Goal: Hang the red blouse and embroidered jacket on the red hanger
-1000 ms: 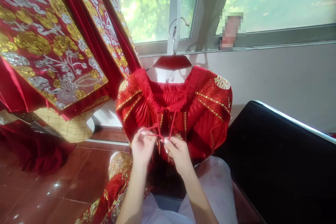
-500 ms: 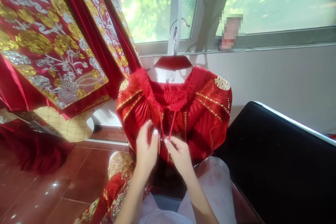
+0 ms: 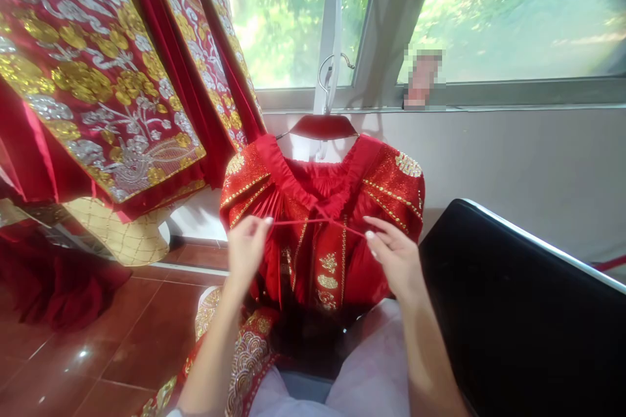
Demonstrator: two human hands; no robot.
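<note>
head view: left hand (image 3: 247,251), right hand (image 3: 395,257) pinch red cord (image 3: 317,222) across red robe (image 3: 386,192)

Two hands (image 3: 247,251) (image 3: 395,258), one red cord (image 3: 317,221), one red hanger (image 3: 323,126), one red robe (image 3: 391,189).

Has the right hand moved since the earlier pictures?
Yes. The right hand has moved outward to the right of the red hanger, and slightly up, drawing the red cord out straight from the left hand.

Red pleated robe (image 3: 299,267), gold beading — red drape (image 3: 92,98), seemingly gold-silver florals
</note>
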